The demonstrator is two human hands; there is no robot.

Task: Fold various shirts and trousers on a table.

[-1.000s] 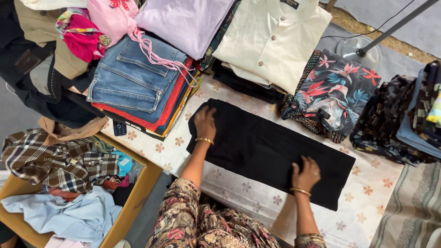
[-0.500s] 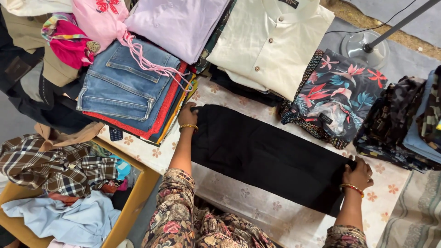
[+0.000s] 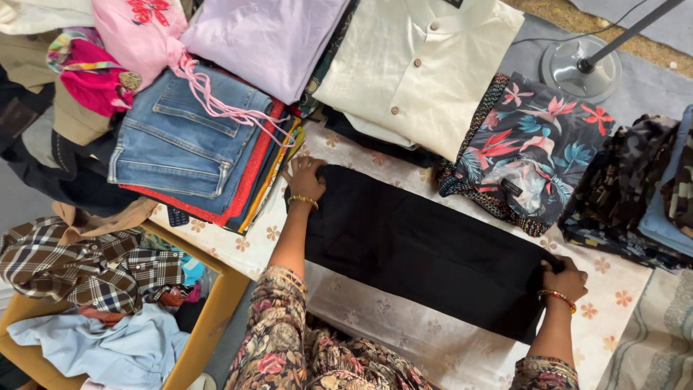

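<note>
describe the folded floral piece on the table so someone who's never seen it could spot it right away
Start at the long black garment stretched across the patterned table cover. Just beyond its right half lies a dark folded cloth, beside the cream buttoned shirt. Only it carries red, pink and teal flowers on black.

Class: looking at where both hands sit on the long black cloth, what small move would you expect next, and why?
Probably folding one end over toward the other: the left hand and right hand each grip an opposite end of the black cloth, which lies flat and stretched on the floral sheet.

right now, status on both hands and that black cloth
Left hand grips one end of black cloth, right hand the other. Cloth flat on floral sheet. Folded jeans close by left hand.
</note>
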